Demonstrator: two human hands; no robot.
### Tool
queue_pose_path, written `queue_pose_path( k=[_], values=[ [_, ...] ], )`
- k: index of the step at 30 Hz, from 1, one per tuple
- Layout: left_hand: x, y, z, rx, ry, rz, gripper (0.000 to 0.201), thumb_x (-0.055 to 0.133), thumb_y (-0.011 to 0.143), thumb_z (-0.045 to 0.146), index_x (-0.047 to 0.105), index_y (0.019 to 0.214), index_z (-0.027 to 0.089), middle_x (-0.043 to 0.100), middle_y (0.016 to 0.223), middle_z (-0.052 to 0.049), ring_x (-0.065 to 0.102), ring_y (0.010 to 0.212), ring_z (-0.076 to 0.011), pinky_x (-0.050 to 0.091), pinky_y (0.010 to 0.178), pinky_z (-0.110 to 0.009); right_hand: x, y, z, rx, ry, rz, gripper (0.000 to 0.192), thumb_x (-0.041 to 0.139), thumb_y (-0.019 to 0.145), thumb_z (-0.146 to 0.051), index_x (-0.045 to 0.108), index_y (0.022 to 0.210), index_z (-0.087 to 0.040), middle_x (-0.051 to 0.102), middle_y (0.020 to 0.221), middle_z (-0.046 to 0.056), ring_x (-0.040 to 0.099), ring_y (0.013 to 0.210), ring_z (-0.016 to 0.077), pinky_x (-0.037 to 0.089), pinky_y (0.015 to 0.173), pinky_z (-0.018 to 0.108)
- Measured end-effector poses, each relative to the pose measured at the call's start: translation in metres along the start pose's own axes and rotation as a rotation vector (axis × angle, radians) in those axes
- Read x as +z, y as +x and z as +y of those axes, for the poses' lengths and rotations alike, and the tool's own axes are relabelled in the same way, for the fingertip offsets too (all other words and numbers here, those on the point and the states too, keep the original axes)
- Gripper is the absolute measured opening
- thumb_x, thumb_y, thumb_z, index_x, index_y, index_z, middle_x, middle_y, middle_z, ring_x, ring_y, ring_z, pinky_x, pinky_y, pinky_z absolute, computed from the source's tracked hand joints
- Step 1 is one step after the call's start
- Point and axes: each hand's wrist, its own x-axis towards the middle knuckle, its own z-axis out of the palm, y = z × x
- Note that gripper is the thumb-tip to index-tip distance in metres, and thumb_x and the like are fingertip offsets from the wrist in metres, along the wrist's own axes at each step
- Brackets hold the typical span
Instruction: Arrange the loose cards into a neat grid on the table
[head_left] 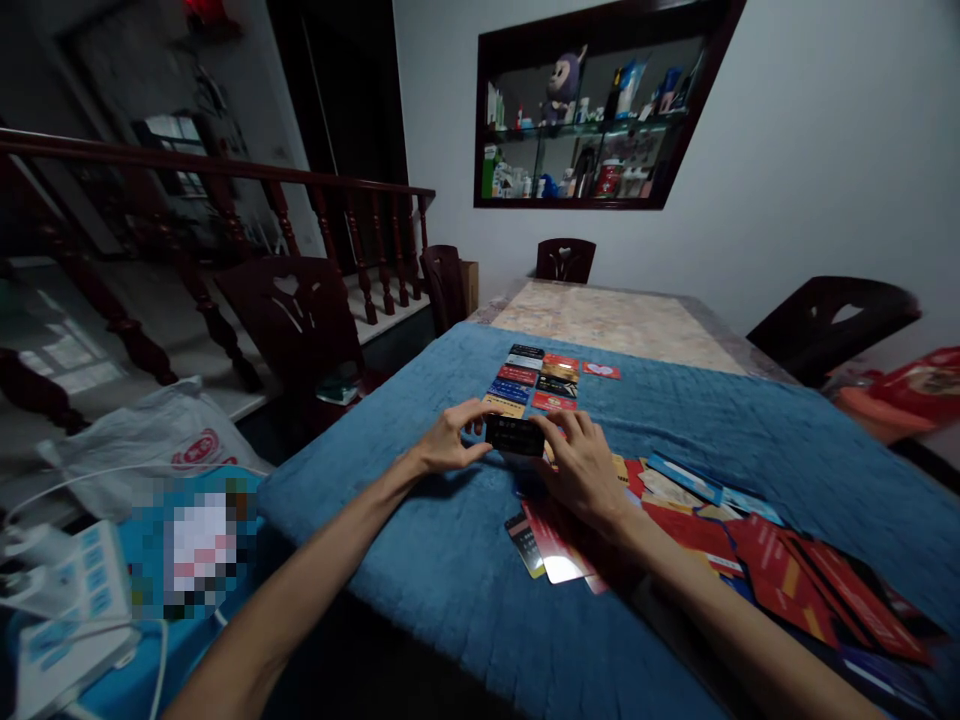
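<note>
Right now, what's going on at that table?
A person holds a dark card between both hands, left hand on its left end and right hand on its right, above a blue cloth spread over the table. Just beyond lie two neat columns of cards, with one red card set apart to their right. A loose pile of mostly red cards sprawls under and beside the right forearm.

dim room | glare on glossy card | edges bent and stretched | right side blurred
</note>
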Motion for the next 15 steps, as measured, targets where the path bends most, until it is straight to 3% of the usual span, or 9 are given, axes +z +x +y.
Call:
queue_pose_path(
  k=[6, 10, 15],
  values=[
    [0.005, 0.000, -0.001, 0.160, 0.082, 0.038, 0.062, 0.070, 0.075, 0.017, 0.049, 0.133, 0.020, 0.051, 0.125, -0.012, 0.057, 0.100, -0.0210, 0.053, 0.083, -0.035, -0.004, 0.003, 0.003, 0.007, -0.012, 0.032, 0.042, 0.060, 0.086, -0.026, 0.055, 0.128, -0.020, 0.057, 0.116, 0.014, 0.046, 0.103, 0.0293, 0.039, 0.076, 0.037],
    [0.004, 0.004, 0.001, 0.220, 0.166, 0.044, 0.061, 0.066, 0.080, 0.016, 0.046, 0.137, 0.020, 0.049, 0.129, -0.013, 0.054, 0.115, -0.0257, 0.051, 0.097, -0.041, -0.006, 0.007, 0.008, 0.003, -0.022, 0.022, 0.039, 0.059, 0.087, -0.031, 0.057, 0.124, -0.019, 0.058, 0.114, 0.013, 0.046, 0.102, 0.0287, 0.038, 0.076, 0.037],
    [-0.001, 0.018, -0.004, 0.231, 0.246, -0.057, 0.061, 0.064, 0.082, 0.017, 0.044, 0.139, 0.020, 0.050, 0.130, -0.014, 0.052, 0.122, -0.0279, 0.048, 0.104, -0.046, -0.006, 0.016, 0.022, -0.022, 0.001, -0.041, 0.044, 0.063, 0.084, -0.033, 0.057, 0.124, -0.017, 0.058, 0.116, 0.013, 0.046, 0.103, 0.0289, 0.039, 0.077, 0.037]
  ],
)
